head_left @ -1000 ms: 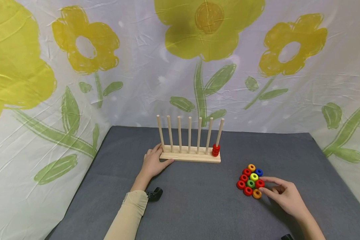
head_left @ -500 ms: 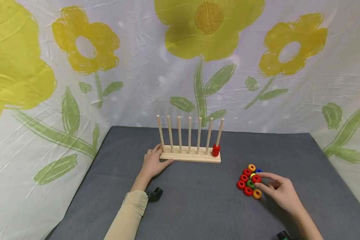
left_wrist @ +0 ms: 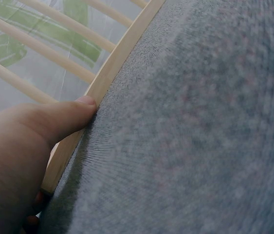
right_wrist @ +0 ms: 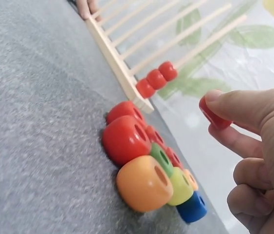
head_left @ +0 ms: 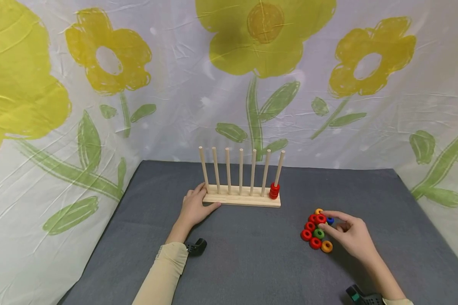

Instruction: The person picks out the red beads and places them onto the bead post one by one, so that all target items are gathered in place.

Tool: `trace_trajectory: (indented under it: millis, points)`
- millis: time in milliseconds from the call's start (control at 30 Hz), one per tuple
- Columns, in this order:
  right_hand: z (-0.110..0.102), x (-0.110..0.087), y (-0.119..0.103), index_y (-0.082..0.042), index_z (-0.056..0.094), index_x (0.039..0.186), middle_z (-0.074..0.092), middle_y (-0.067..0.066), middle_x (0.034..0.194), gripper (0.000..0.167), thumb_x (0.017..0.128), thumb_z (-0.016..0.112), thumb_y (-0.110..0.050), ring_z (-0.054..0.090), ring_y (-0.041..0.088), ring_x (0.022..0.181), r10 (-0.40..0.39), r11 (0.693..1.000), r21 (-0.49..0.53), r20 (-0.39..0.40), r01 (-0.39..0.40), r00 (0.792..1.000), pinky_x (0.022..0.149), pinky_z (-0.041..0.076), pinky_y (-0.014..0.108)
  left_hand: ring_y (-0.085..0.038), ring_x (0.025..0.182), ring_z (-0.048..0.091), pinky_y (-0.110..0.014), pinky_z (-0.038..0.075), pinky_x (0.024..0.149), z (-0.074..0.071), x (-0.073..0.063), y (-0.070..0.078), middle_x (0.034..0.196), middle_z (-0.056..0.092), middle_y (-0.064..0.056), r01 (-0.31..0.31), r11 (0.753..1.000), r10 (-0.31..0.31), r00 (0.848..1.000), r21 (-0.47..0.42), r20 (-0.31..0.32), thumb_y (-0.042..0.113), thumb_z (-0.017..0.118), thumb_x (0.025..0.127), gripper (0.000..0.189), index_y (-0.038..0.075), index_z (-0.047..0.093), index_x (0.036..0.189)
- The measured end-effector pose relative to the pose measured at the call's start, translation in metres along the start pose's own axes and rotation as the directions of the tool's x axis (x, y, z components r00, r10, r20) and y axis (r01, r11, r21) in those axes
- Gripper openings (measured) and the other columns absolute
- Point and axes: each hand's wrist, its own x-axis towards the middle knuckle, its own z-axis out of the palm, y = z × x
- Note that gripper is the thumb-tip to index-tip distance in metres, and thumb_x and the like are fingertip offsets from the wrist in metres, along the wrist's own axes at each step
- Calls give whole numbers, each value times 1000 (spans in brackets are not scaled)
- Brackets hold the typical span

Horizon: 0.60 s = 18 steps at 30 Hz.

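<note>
- Right hand [head_left: 349, 235]: thumb and forefinger pinching a red bead [head_left: 320, 222], raised over the loose pile.
- Left hand [head_left: 194, 207]: gripping the left end of the wooden rack [head_left: 240, 200], thumb against front edge.
- Loose beads by the right hand: four red, two orange [right_wrist: 144, 183], one green [right_wrist: 162, 158], one yellow [right_wrist: 179, 186], one blue [right_wrist: 192, 207]; packed close together.
- Rack: seven upright pegs; three red beads [head_left: 274, 191] stacked on the rightmost.
- Under everything: dark grey tablecloth [head_left: 252, 254].
- Behind: flower-print cloth [head_left: 175, 127], wrinkled.
- Beige sleeve [head_left: 162, 271] on left arm.
</note>
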Motion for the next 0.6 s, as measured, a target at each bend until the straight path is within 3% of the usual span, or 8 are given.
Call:
trace_trajectory:
  millis: [300, 600]
  points:
    - [3, 7, -7, -16, 76, 119, 33, -4, 50, 31, 89, 82, -14, 23, 0, 43, -33, 999, 26, -10, 33, 999, 37, 22, 30, -38, 126, 42, -54, 33, 98, 1, 0, -1, 160, 34, -16, -3, 1000, 3, 1000, -3, -4, 53, 74, 90, 83, 4, 49, 151]
    - [9, 13, -6, -15, 76, 118, 33, -3, 49, 30, 89, 82, -15, 24, 10, 41, -48, 998, 35, -11, 48, 999, 37, 24, 30, -38, 126, 43, -53, 33, 97, 0, 0, 0, 160, 34, -16, 1, 1000, -1, 1000, 3, -5, 54, 74, 90, 84, 4, 48, 152]
